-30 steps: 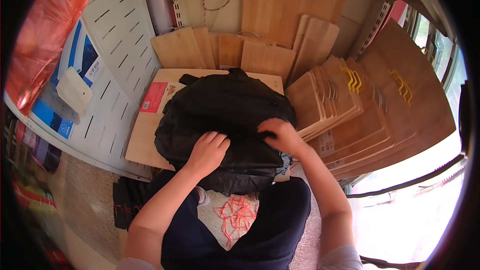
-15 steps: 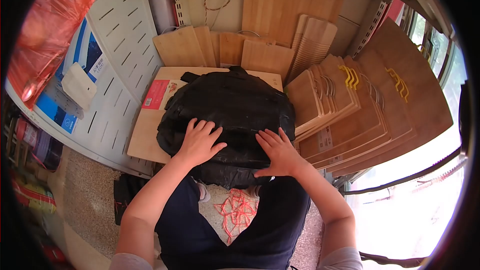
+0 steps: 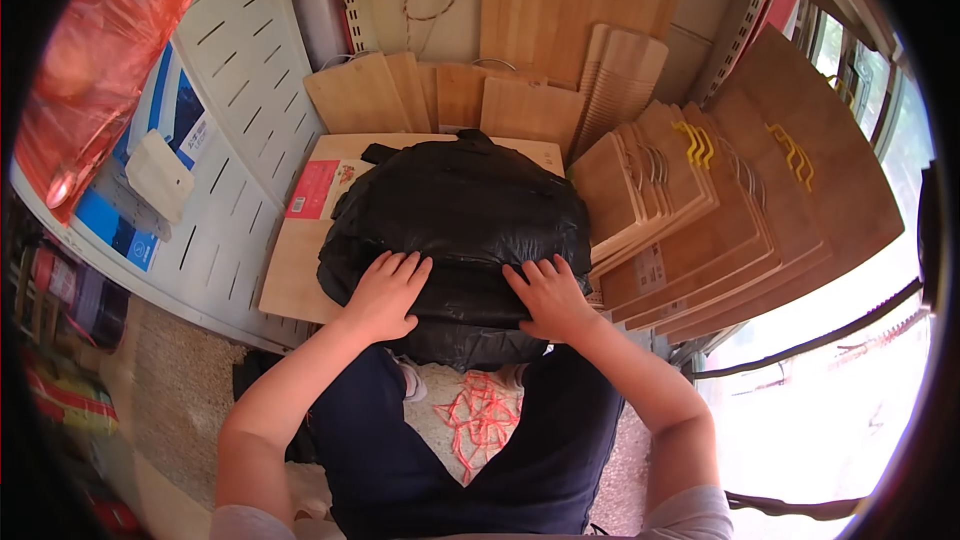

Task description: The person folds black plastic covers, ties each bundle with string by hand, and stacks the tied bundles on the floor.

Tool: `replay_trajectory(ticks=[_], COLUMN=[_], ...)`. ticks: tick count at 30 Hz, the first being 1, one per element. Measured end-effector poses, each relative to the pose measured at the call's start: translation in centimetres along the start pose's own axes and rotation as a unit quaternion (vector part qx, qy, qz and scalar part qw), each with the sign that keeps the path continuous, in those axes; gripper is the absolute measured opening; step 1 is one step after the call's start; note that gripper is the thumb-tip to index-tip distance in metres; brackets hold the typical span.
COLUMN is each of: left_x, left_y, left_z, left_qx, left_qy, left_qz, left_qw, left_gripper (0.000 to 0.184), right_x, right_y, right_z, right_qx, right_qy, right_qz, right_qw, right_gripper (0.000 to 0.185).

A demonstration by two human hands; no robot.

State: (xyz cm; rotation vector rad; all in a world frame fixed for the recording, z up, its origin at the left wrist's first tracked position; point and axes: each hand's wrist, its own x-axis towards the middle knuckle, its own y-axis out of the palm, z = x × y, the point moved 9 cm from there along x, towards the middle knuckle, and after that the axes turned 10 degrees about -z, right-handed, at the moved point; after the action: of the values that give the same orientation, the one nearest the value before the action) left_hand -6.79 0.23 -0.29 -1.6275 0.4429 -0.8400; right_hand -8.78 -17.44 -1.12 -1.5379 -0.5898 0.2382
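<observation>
A bulky black bag [image 3: 460, 200] lies on a pale wooden board [image 3: 290, 275] in front of me, its lower edge hanging over towards my knees. My left hand [image 3: 385, 297] rests with spread fingers on the bag's near left part. On the near right part lies my right hand [image 3: 550, 300], palm down, its fingers apart. Neither hand grips anything that shows. A pink label [image 3: 312, 190] is visible on the board, left of the bag.
Wooden boards with metal and yellow hooks [image 3: 695, 145] stand in a row at the right. More boards [image 3: 535, 110] lean at the back. A perforated metal panel [image 3: 225, 80] and a red plastic bag [image 3: 95, 80] are at the left. Red string [image 3: 480, 420] lies between my feet.
Both hands have gone from bent fingers near the bag's middle to lying spread on its near part. The black surface looks smoother, and its near fold sits a little higher.
</observation>
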Motion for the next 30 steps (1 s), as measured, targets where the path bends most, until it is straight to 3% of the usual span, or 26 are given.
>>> replay_trajectory(ticks=[3,6,8,9,10,11,12,14,16,18,19,21,22,24,25,26,27,28,30], left_x=[-0.1,0.1,1.0,1.7,2.7,3.6,4.3,5.4,6.8,7.4,7.0,6.4,6.4,6.4,6.8,7.7,8.5,8.4,11.1], left_y=[0.2,-0.3,1.1,0.5,-0.2,0.2,0.6,1.7,1.8,3.9,4.8,6.2,6.5,7.0,7.1,7.0,6.8,7.1,5.6], left_z=[0.2,2.2,4.1,4.8,5.2,5.8,6.3,8.5,10.5,13.1,14.1,15.3,15.4,15.2,14.9,15.2,15.2,14.9,14.0], left_qx=[0.050,0.017,-0.093,-0.125,-0.178,-0.180,-0.181,-0.194,-0.154,-0.178,-0.243,-0.302,-0.301,-0.324,-0.323,-0.236,-0.145,-0.144,-0.011], left_qy=[0.001,-0.022,-0.037,-0.093,-0.114,-0.100,-0.085,-0.112,-0.141,-0.151,-0.231,-0.339,-0.337,-0.346,-0.346,-0.299,-0.248,-0.249,-0.124], left_qz=[-0.003,-0.020,0.087,0.124,0.151,0.211,0.270,0.362,0.415,0.413,0.419,0.438,0.441,0.434,0.437,0.440,0.437,0.439,0.292], left_qw=[0.999,0.999,0.991,0.980,0.966,0.955,0.942,0.905,0.886,0.880,0.844,0.776,0.775,0.766,0.764,0.814,0.853,0.851,0.948], left_gripper=[0.073,0.064,0.060,0.052,0.045,0.045,0.047,0.062,0.066,0.068,0.067,0.074,0.074,0.076,0.076,0.076,0.076,0.076,0.071], right_x=[0.3,0.5,1.2,1.8,2.1,2.4,3.1,3.3,3.9,4.1,4.0,3.9,3.9,4.1,4.2,4.0,4.6,5.1,5.6], right_y=[0.1,1.8,3.0,2.1,1.8,2.0,1.8,2.7,4.0,4.9,6.0,7.3,7.7,7.4,7.2,7.6,7.3,6.7,6.8], right_z=[-0.2,-2.1,-3.4,-4.0,-4.5,-5.1,-5.8,-6.4,-7.8,-8.9,-9.6,-11.2,-12.4,-12.7,-12.8,-12.7,-13.4,-13.9,-13.6], right_qx=[0.036,0.138,0.296,0.297,0.326,0.353,0.353,0.397,0.412,0.466,0.506,0.514,0.518,0.496,0.473,0.475,0.435,0.390,0.363], right_qy=[-0.039,-0.012,-0.042,-0.041,-0.003,0.034,0.035,0.059,0.077,0.132,0.176,0.230,0.280,0.274,0.264,0.264,0.248,0.230,0.201], right_qz=[-0.051,0.017,0.061,0.062,0.131,0.197,0.195,0.289,0.297,0.312,0.319,0.280,0.241,0.240,0.239,0.241,0.181,0.117,0.109], right_qw=[0.997,0.990,0.952,0.952,0.936,0.914,0.914,0.869,0.858,0.818,0.782,0.778,0.772,0.788,0.806,0.804,0.847,0.884,0.903], right_gripper=[0.072,0.067,0.058,0.058,0.055,0.053,0.053,0.058,0.062,0.065,0.070,0.072,0.073,0.074,0.076,0.076,0.076,0.076,0.073])
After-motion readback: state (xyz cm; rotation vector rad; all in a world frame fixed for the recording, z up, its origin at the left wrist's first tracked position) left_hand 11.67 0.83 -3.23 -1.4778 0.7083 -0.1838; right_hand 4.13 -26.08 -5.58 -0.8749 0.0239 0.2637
